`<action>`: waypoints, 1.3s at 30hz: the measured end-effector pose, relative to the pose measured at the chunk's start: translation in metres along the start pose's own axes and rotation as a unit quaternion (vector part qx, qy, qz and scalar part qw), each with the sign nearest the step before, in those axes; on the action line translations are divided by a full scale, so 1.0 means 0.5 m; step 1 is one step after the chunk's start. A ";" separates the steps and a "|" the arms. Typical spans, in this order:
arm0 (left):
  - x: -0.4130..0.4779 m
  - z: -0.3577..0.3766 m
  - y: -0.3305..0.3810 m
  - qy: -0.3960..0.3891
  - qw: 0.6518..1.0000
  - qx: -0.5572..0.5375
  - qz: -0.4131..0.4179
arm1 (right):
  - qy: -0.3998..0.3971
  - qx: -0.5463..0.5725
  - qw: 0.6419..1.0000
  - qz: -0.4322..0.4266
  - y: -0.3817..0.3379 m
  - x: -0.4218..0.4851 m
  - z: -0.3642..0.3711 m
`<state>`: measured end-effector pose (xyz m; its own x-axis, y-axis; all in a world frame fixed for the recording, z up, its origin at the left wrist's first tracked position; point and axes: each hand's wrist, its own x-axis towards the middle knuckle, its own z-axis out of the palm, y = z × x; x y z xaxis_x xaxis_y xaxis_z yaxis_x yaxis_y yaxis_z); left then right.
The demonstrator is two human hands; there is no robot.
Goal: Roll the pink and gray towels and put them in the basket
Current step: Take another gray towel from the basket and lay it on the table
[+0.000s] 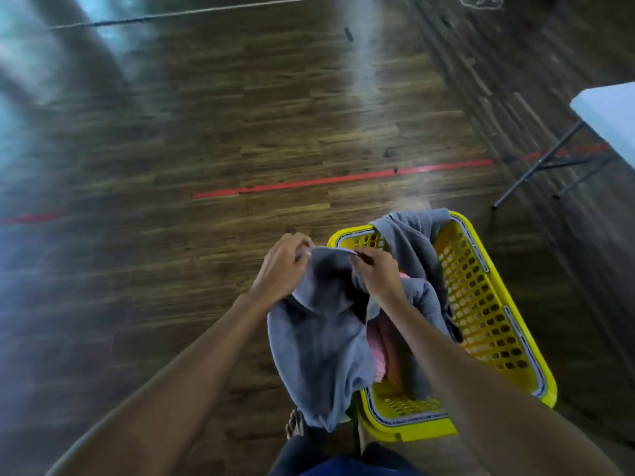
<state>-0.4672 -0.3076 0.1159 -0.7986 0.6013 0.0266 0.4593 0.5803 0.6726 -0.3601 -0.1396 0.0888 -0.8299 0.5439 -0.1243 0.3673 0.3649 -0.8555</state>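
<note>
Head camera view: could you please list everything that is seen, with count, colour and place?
gray towel: one, gray, held up and hanging down by the basket's left side
gray cloth: gray, draped over the basket's far rim; cannot tell whether it is a second towel
pink towel: one, pink, inside the basket, partly hidden
basket: one, yellow, perforated, on the floor at lower right
tape: one broken line, red, across the floor
cord: one, white, on the floor at the top
floor: dark wood planks
table: one, white top with dark legs, right edge
foot: one, bare, under the hanging towel
left hand: pinches the gray towel's top edge
right hand: pinches the same edge
</note>
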 end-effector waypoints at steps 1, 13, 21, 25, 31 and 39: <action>-0.005 0.003 0.006 -0.029 1.000 -0.005 0.006 | -0.024 -0.010 0.999 -0.022 -0.013 -0.004 -0.015; 0.028 0.023 0.129 -0.072 0.993 -0.040 0.083 | -0.012 -0.122 0.992 -0.034 -0.018 -0.018 -0.066; 0.045 0.003 0.112 -0.033 0.994 -0.075 0.072 | 0.033 -0.035 0.995 0.089 0.086 -0.030 -0.071; 0.051 0.012 0.065 -0.018 0.998 0.054 0.014 | 0.035 -0.006 0.999 0.029 0.040 -0.024 -0.091; 0.048 0.053 0.114 -0.111 0.985 0.046 0.126 | -0.011 -0.006 0.998 -0.062 -0.026 -0.004 -0.099; 0.060 0.022 0.164 -0.056 0.984 -0.097 0.139 | -0.019 -0.110 0.994 -0.001 0.025 -0.005 -0.090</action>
<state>-0.4492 -0.2359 0.1638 -0.5998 0.7851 0.1546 0.5620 0.2758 0.7798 -0.3346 -0.1025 0.1010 -0.8445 0.5156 -0.1452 0.4450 0.5245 -0.7259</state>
